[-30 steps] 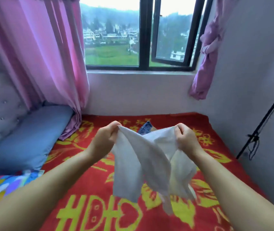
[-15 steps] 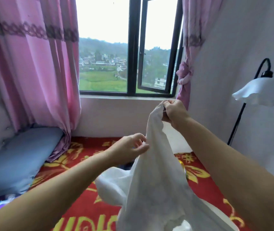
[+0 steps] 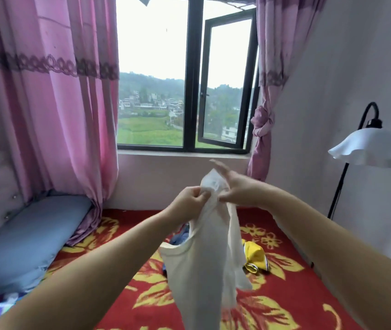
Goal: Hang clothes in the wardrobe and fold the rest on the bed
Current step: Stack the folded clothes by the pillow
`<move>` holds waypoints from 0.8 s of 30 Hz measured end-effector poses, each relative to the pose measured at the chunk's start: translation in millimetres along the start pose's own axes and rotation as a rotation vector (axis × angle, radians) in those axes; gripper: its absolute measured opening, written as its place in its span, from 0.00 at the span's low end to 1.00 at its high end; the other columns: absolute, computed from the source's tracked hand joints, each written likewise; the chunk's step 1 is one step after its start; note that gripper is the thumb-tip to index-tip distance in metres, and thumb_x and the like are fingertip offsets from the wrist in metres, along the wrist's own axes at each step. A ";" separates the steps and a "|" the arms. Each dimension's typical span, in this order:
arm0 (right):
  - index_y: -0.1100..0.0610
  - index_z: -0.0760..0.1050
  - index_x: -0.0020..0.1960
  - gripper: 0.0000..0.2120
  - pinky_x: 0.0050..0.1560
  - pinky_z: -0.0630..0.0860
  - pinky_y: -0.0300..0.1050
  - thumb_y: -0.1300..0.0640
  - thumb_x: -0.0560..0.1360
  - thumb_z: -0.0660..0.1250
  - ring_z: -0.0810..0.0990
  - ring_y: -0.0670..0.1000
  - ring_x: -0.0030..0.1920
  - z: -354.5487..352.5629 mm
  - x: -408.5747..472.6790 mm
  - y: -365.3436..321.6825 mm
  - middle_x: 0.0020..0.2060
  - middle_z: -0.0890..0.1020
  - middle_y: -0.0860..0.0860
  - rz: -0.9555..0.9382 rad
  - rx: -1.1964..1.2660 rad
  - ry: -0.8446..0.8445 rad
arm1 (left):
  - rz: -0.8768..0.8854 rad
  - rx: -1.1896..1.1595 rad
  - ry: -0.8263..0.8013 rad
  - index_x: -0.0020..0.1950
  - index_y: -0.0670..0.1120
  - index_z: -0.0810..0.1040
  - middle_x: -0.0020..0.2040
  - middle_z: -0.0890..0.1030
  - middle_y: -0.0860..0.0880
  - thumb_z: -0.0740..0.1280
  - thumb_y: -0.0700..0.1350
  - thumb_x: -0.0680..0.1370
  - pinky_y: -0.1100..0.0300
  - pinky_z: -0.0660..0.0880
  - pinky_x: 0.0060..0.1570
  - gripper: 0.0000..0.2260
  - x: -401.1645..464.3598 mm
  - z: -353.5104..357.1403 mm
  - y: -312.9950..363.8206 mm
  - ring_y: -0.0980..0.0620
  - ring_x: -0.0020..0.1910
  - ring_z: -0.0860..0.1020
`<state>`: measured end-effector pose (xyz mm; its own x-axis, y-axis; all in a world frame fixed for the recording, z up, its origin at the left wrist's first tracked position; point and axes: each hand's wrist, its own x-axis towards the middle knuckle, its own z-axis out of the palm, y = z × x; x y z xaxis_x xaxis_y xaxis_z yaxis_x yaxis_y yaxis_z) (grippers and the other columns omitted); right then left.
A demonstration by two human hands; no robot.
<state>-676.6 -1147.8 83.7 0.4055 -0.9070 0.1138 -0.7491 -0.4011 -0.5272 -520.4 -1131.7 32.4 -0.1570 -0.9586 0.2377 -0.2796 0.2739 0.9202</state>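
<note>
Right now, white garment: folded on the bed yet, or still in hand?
Not folded. The white garment hangs loose above the bed, its top pinched by the left hand and right hand.

White garment hides most of the blue clothing behind.

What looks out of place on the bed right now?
A yellow garment lies crumpled, unfolded, on the red floral blanket, with a dark blue one bunched behind the white top that both hands hold up.

A home bedroom: bed, pillow, pink curtains.
</note>
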 end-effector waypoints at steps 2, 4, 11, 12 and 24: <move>0.49 0.55 0.77 0.37 0.72 0.61 0.54 0.59 0.73 0.70 0.56 0.55 0.75 11.7 -4.6 -4.7 0.75 0.59 0.55 -0.098 -0.211 -0.064 | 0.035 -0.048 -0.063 0.51 0.39 0.82 0.43 0.82 0.45 0.62 0.46 0.81 0.60 0.75 0.42 0.13 3.2 -8.6 13.1 0.53 0.40 0.78; 0.58 0.72 0.64 0.21 0.62 0.70 0.49 0.57 0.73 0.71 0.73 0.54 0.62 16.1 -4.5 -4.3 0.60 0.75 0.54 -0.188 -0.147 0.079 | 0.054 0.003 -0.104 0.49 0.40 0.82 0.42 0.81 0.45 0.64 0.49 0.80 0.60 0.75 0.42 0.14 5.9 -17.3 18.3 0.53 0.40 0.78; 0.59 0.73 0.37 0.07 0.37 0.69 0.42 0.62 0.74 0.60 0.72 0.49 0.37 26.9 6.6 5.9 0.33 0.76 0.48 -0.061 0.185 0.287 | -0.023 0.337 -0.412 0.52 0.53 0.76 0.46 0.81 0.58 0.72 0.53 0.73 0.65 0.75 0.44 0.10 -10.2 -39.9 -21.9 0.59 0.47 0.79; 0.60 0.72 0.38 0.06 0.38 0.68 0.44 0.62 0.73 0.59 0.72 0.49 0.36 23.7 9.6 7.7 0.32 0.75 0.49 -0.042 0.227 0.319 | -0.045 0.498 -0.436 0.50 0.53 0.76 0.46 0.80 0.56 0.72 0.49 0.74 0.63 0.76 0.46 0.07 -14.8 -42.0 -36.2 0.56 0.48 0.80; 0.55 0.66 0.35 0.08 0.30 0.63 0.36 0.67 0.67 0.58 0.71 0.49 0.38 28.1 -20.8 71.9 0.34 0.74 0.48 0.211 -0.141 0.067 | -0.094 1.118 -0.259 0.45 0.43 0.81 0.36 0.75 0.49 0.68 0.46 0.75 0.60 0.68 0.37 0.07 -1.4 -93.2 -42.4 0.50 0.38 0.72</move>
<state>-724.1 -1154.2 19.8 0.2008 -0.9770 0.0715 -0.8809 -0.2120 -0.4232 -420.0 -1149.2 22.0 -0.2450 -0.9695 -0.0075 -0.9639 0.2428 0.1098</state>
